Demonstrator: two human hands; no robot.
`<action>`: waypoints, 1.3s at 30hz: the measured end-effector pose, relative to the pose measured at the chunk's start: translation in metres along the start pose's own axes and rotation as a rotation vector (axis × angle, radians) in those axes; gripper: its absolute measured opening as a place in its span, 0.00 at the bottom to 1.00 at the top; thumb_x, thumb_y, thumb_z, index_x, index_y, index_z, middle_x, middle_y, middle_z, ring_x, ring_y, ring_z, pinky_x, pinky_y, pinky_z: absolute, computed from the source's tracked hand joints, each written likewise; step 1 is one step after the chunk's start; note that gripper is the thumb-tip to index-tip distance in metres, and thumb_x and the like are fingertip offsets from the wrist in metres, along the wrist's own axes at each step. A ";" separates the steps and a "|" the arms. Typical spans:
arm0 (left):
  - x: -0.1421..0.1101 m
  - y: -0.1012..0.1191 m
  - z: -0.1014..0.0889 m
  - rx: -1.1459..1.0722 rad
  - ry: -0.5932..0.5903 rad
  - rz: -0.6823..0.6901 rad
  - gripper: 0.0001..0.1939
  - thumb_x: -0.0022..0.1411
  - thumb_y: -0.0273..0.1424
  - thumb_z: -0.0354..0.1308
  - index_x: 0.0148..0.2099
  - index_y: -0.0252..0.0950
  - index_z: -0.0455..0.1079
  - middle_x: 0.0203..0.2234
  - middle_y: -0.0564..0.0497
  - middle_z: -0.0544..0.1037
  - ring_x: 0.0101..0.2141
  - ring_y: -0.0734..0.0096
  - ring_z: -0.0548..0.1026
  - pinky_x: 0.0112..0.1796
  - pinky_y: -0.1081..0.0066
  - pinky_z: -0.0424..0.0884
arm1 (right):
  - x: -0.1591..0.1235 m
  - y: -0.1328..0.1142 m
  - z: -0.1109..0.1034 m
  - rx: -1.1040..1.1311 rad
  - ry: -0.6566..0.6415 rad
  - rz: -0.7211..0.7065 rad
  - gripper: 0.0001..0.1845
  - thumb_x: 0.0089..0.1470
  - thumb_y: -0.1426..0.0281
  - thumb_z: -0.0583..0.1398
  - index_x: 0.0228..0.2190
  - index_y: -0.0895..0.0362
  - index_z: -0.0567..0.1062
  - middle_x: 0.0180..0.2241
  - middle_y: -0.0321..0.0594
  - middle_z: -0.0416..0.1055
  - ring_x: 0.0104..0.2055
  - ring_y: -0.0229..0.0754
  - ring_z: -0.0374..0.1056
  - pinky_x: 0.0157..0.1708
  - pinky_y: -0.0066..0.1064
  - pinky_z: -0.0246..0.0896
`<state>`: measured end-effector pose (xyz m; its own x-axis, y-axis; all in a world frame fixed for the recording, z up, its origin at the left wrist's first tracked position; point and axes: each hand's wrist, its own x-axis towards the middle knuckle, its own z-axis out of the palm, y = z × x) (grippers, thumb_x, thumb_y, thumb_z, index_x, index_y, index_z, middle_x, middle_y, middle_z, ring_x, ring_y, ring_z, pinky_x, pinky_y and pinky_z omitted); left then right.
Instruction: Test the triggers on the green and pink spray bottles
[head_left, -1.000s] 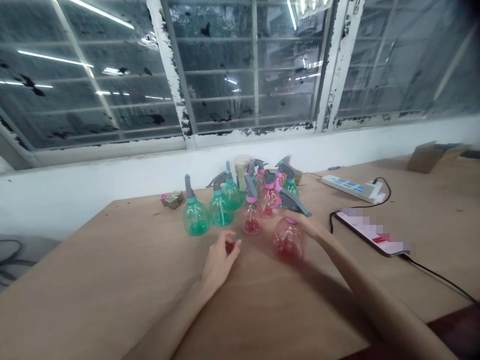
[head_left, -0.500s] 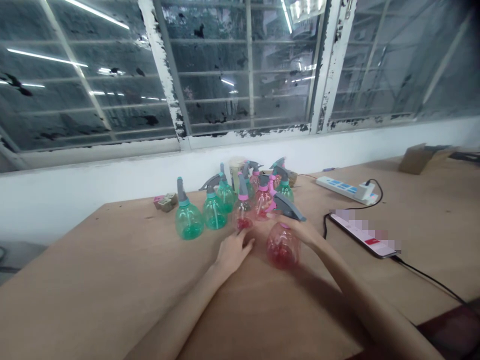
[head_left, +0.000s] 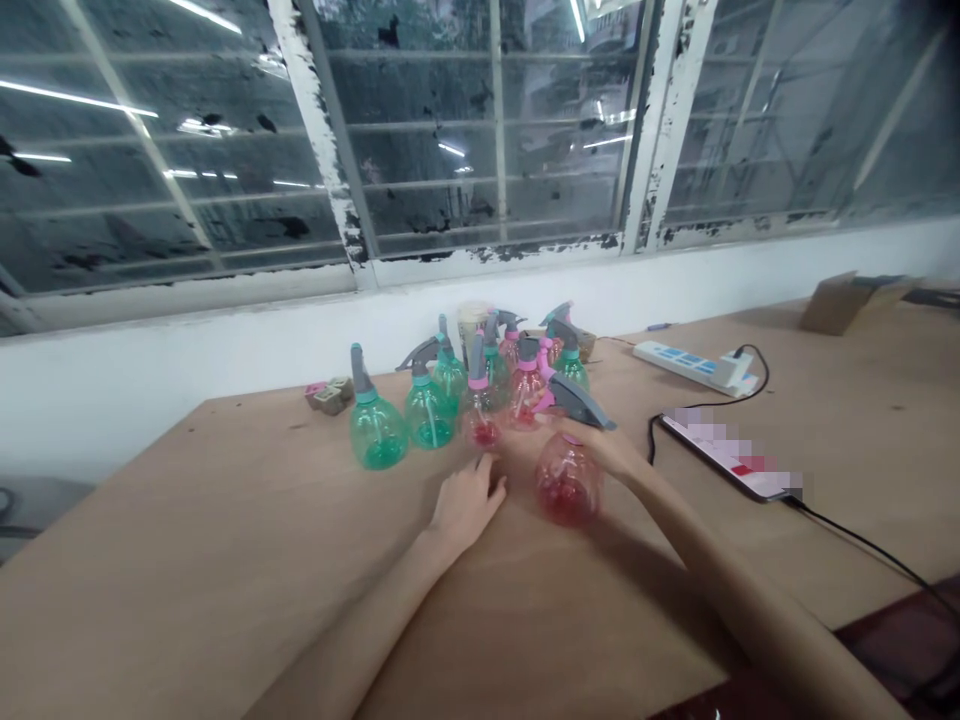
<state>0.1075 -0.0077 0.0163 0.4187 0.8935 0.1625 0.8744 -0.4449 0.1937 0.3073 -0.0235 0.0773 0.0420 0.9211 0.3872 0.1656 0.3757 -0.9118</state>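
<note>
My right hand (head_left: 592, 442) is closed around the neck area of a pink spray bottle (head_left: 568, 485), between its round see-through body and its grey-and-pink spray head (head_left: 577, 398). Most of those fingers are hidden behind the head. Red shows low in the bottle. My left hand (head_left: 469, 500) rests on the table with its fingers stretched forward and thumb apart. Its fingertips lie just in front of another pink spray bottle (head_left: 480, 405); a small dark patch at the fingertips is too blurred to name.
Green spray bottles (head_left: 379, 435) and more pink ones (head_left: 525, 385) cluster ahead, by a cup (head_left: 474, 325). Small blocks (head_left: 330, 396) lie left. Rightward are a power strip (head_left: 694, 367), a phone (head_left: 731, 455) on a cable and a cardboard box (head_left: 851, 302). A wall and windows stand behind.
The view has tilted slightly, so the bottles and table sit a little higher in the picture. Both hands keep nearly the same pose, the right one still at the pink spray bottle.
</note>
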 end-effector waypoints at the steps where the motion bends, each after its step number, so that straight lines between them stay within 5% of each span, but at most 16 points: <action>1: 0.000 0.000 0.000 0.004 -0.001 0.001 0.14 0.65 0.34 0.46 0.51 0.36 0.61 0.35 0.46 0.76 0.38 0.60 0.76 0.37 0.68 0.68 | 0.000 -0.001 0.000 -0.005 0.007 0.010 0.17 0.42 0.59 0.63 0.36 0.52 0.75 0.39 0.38 0.75 0.43 0.48 0.70 0.45 0.36 0.61; 20: 0.014 -0.009 -0.001 -0.004 -0.001 -0.142 0.18 0.63 0.35 0.48 0.54 0.35 0.58 0.29 0.49 0.78 0.33 0.61 0.77 0.31 0.70 0.67 | -0.002 -0.005 0.000 -0.042 0.011 -0.012 0.17 0.43 0.60 0.62 0.37 0.51 0.75 0.40 0.37 0.75 0.43 0.48 0.69 0.45 0.38 0.61; 28: 0.006 -0.005 0.002 0.008 0.017 -0.067 0.13 0.64 0.33 0.48 0.50 0.36 0.62 0.32 0.47 0.77 0.34 0.61 0.76 0.32 0.69 0.67 | -0.002 -0.002 0.000 -0.018 0.030 0.007 0.20 0.42 0.60 0.63 0.40 0.50 0.75 0.43 0.37 0.74 0.44 0.48 0.69 0.46 0.37 0.61; 39: 0.001 0.001 -0.001 0.006 0.065 0.040 0.09 0.64 0.30 0.46 0.41 0.37 0.66 0.42 0.46 0.70 0.42 0.64 0.72 0.40 0.68 0.68 | -0.003 -0.013 0.003 -0.123 0.075 0.078 0.20 0.42 0.57 0.62 0.38 0.52 0.75 0.33 0.37 0.75 0.38 0.48 0.70 0.38 0.35 0.64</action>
<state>0.1086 -0.0071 0.0176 0.4365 0.8690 0.2330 0.8589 -0.4796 0.1796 0.3022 -0.0313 0.0878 0.1323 0.9350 0.3291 0.2778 0.2837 -0.9178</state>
